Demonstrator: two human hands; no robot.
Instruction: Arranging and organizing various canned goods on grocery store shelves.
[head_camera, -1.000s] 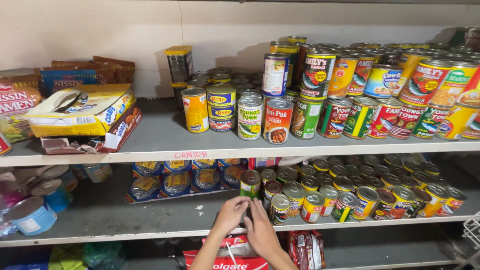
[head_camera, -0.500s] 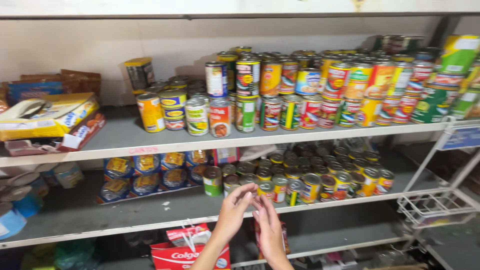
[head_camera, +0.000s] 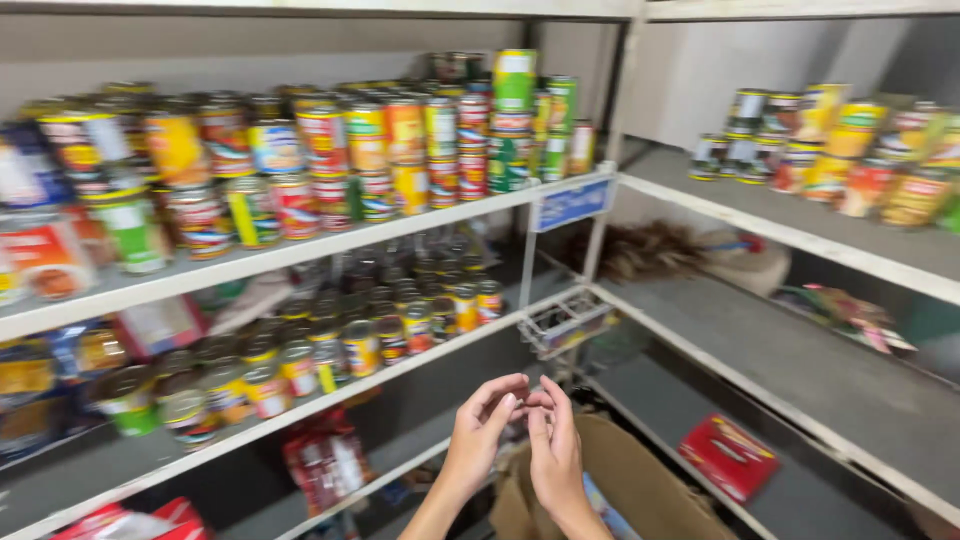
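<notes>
My left hand (head_camera: 480, 430) and my right hand (head_camera: 553, 448) are raised together low in the middle of the view, fingertips touching each other, nothing held in either. They hover in front of the grey metal shelving. Stacked tin cans (head_camera: 330, 160) fill the upper shelf on the left, and smaller cans (head_camera: 300, 360) crowd the shelf below, left of my hands. An open brown cardboard box (head_camera: 640, 490) sits just under and behind my hands.
A second shelf unit at right carries more cans (head_camera: 830, 145) on top, a feather duster (head_camera: 650, 250) on the middle shelf (head_camera: 780, 360) and a red packet (head_camera: 730, 455) lower down. A small wire basket (head_camera: 565, 322) hangs at the shelf corner under a blue tag (head_camera: 572, 204).
The view has swung right, from the left shelves with boxes to the corner and the right-hand shelf unit. My hands stay together in front of me, holding nothing.
</notes>
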